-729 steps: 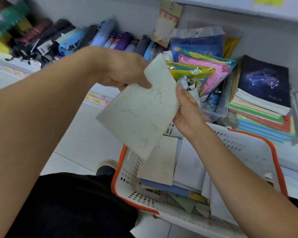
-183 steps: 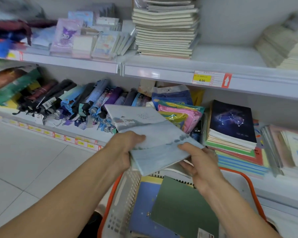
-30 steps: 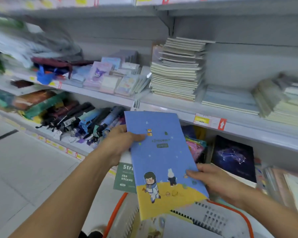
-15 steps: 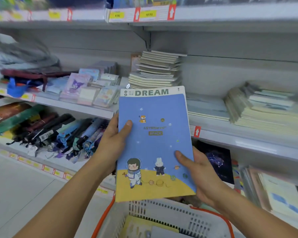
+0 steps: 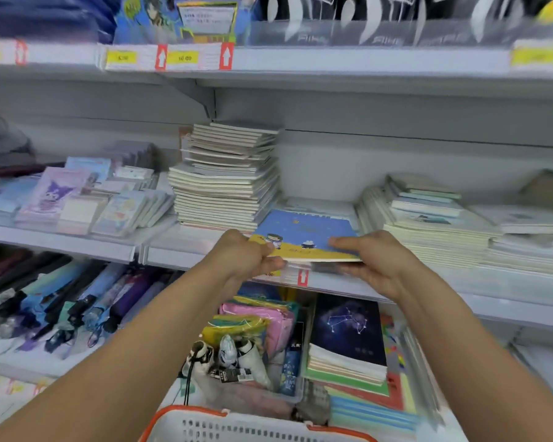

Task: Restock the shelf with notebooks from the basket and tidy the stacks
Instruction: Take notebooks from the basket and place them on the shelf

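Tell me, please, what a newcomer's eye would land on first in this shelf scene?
Most likely the blue notebook with a cartoon astronaut, held flat at mid-shelf by both hands, the left hand and right hand gripping its near edge. It sits between a tall, uneven notebook stack on its left and a lower stack on its right. Below, the orange-rimmed basket waits.

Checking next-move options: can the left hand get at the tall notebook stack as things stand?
Probably not yet: the left hand grips the blue notebook together with the right hand. The tall stack sits just above it, nothing between.
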Demonstrator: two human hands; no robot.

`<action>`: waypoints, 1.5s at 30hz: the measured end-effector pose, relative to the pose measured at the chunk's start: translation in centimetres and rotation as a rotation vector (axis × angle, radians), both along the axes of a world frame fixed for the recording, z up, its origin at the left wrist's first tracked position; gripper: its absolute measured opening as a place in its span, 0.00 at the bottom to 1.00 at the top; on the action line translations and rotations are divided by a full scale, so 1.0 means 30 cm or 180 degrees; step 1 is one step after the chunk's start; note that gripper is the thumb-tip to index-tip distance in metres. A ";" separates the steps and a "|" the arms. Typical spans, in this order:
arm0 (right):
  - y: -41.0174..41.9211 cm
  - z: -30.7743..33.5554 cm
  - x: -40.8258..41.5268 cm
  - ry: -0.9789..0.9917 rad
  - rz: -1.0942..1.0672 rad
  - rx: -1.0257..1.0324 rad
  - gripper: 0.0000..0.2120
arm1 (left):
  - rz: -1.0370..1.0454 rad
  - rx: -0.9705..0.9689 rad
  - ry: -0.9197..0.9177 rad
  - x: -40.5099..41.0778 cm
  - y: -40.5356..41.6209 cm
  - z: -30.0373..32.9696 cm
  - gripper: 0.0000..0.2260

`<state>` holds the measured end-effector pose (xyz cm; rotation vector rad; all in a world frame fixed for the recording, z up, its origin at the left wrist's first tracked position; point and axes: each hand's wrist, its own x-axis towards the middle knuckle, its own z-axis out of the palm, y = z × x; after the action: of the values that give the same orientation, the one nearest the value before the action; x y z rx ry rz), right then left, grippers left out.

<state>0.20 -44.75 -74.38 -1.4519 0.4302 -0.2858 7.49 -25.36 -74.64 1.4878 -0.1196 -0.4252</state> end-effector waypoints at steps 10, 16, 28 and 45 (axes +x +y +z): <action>-0.128 -0.020 0.080 -0.0159 -0.0289 0.0516 0.11 | -0.0008 0.0016 0.0409 0.203 -0.221 0.028 0.19; -0.138 -0.021 0.101 -0.0547 -0.0574 0.1397 0.04 | -0.0065 -0.0197 0.0543 0.229 -0.283 0.021 0.19; 0.260 -0.448 0.007 -0.1241 0.0455 -0.2260 0.05 | -0.0451 0.2481 -0.3038 -0.105 0.183 -0.177 0.03; 0.276 -1.470 -0.206 0.3006 0.2497 -0.4117 0.68 | -0.3341 0.4890 -0.1754 -0.198 0.401 -0.477 0.26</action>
<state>-5.98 -36.48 -118.48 -2.8629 0.3676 0.9933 1.56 -13.34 -88.95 2.9811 -1.2800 -1.0490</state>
